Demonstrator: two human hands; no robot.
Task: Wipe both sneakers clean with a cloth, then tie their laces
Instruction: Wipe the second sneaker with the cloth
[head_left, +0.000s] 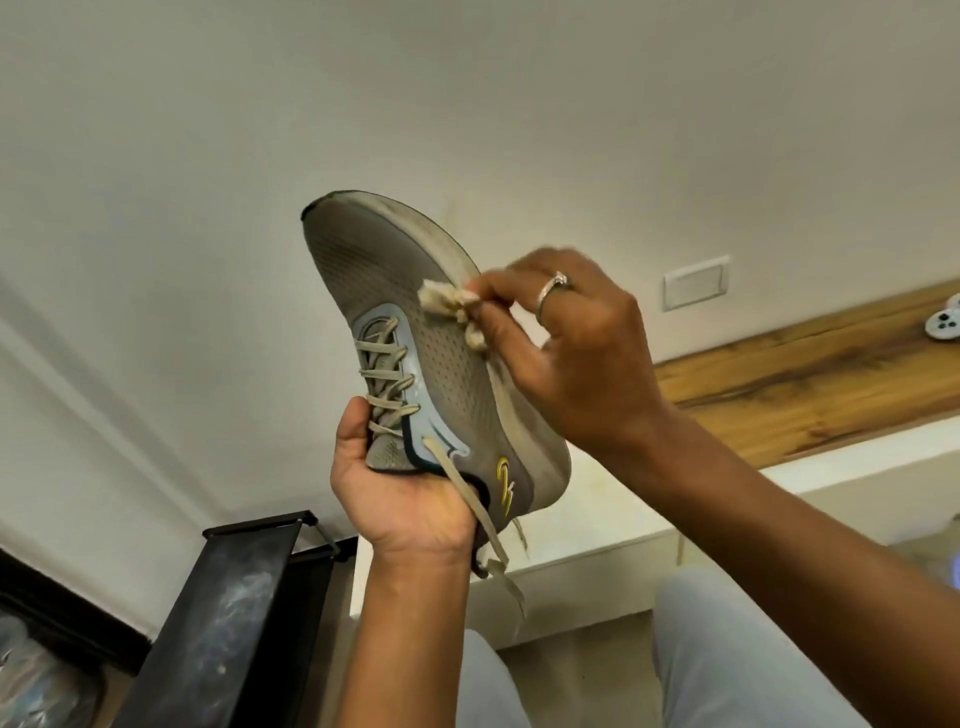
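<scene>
From your head camera, you hold a grey mesh sneaker with a pale blue lace panel and a yellow logo (415, 332) up in front of the wall, toe pointing up and sole turned to the right. Your left hand (400, 483) is below it, fingers curled round the collar and tongue end, with the thumb lying against the lower lacing. The flat beige laces (387, 374) are untied; their loose ends hang down past your left wrist. Your right hand (571, 353) is at the sneaker's right edge, above and to the right of the left hand. Its fingertips pinch a small crumpled off-white cloth (452, 306) and press it on the mesh side near the forefoot, just beside the dusty sole rim. A silver ring (553, 288) sits on one finger of that hand. Behind your right hand runs a wood-topped bench (805, 384) carrying a white game controller (943, 325), with a white wall switch plate (696, 283) above it. A black metal rack (249, 597) stands at lower left, well apart from the sneaker
</scene>
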